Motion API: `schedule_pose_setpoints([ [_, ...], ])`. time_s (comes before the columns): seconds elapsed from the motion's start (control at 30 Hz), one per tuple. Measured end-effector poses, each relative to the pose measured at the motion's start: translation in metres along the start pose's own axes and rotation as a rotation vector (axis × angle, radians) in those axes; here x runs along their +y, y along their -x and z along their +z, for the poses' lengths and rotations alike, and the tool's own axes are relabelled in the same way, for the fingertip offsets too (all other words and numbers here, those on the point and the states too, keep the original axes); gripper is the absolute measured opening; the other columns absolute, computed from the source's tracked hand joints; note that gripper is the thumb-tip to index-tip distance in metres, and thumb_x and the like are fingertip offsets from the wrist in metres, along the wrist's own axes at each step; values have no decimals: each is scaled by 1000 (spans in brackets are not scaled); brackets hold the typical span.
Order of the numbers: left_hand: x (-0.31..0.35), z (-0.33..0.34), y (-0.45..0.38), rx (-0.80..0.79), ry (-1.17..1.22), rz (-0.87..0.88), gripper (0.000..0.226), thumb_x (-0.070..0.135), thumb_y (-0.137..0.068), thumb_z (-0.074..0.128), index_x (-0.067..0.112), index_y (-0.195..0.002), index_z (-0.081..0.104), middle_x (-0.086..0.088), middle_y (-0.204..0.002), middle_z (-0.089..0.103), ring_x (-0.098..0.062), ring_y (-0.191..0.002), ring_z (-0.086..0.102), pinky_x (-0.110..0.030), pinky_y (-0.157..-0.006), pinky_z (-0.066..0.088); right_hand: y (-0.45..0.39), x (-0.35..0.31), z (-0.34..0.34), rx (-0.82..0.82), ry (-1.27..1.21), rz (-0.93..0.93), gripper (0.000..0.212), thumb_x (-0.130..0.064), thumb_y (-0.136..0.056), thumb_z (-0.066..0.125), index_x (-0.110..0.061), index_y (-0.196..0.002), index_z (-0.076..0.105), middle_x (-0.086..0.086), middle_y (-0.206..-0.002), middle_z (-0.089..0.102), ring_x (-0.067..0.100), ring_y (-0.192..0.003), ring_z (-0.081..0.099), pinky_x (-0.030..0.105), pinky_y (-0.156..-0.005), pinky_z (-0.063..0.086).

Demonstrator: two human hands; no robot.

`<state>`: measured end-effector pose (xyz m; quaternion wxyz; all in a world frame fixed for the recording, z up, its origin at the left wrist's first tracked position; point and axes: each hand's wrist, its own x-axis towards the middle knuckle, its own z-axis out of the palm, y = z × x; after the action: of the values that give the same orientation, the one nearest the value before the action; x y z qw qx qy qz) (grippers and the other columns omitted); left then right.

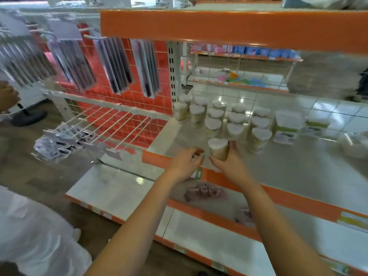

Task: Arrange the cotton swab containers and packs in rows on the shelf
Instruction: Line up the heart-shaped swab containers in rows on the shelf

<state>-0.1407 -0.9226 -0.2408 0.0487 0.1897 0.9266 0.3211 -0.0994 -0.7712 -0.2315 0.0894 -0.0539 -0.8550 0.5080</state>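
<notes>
Cotton swab containers and packs belong on the long grey shelf with the orange front strip (278, 168), the largest thing in view, with another orange-edged shelf (219, 28) above it. To its left a red wire-grid panel (139, 108) carries hanging carded goods. At the back of the grey shelf stands a blurred cluster of clear, white-topped heart-shaped swab containers (235, 121) in rough rows, and just right of them 2 squarish white packs with green labels (286, 126). Near the front edge, apart from the cluster, the right hand (229, 164) grips 1 clear heart-shaped container of swabs (218, 148), fingers curled round its sides. The left hand (187, 162) hovers just beside it, fingers loosely curled, holding nothing.
</notes>
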Motion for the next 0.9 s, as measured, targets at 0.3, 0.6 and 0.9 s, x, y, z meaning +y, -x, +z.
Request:
schedule_pose_setpoints([
  [0.3, -36, -39, -34, 168, -3, -66, 30, 29, -95, 52, 17, -122, 61, -3, -117, 64, -15, -104, 59, -18, -78, 37, -57, -27, 34, -117, 53, -56, 53, -26, -83, 68, -18, -125, 37, -10, -106, 43, 8, -95, 43, 23, -76, 36],
  [0.6, -64, -49, -61, 184, 167, -131, 30, 26, -97, 51, 16, -123, 59, -1, -118, 63, -12, -102, 57, -13, -76, 35, -89, -15, 72, -154, -72, -148, 50, -7, -79, 70, -25, -113, 37, -17, -101, 45, 1, -98, 46, 5, -71, 36],
  [0.9, -100, -87, -100, -55, 210, -47, 42, 38, -93, 55, 20, -131, 51, 6, -118, 57, -7, -100, 54, -21, -84, 44, -126, -19, 120, -126, -132, -108, 31, 4, -76, 67, -19, -93, 55, -2, -85, 62, 0, -75, 58, 19, -66, 46],
])
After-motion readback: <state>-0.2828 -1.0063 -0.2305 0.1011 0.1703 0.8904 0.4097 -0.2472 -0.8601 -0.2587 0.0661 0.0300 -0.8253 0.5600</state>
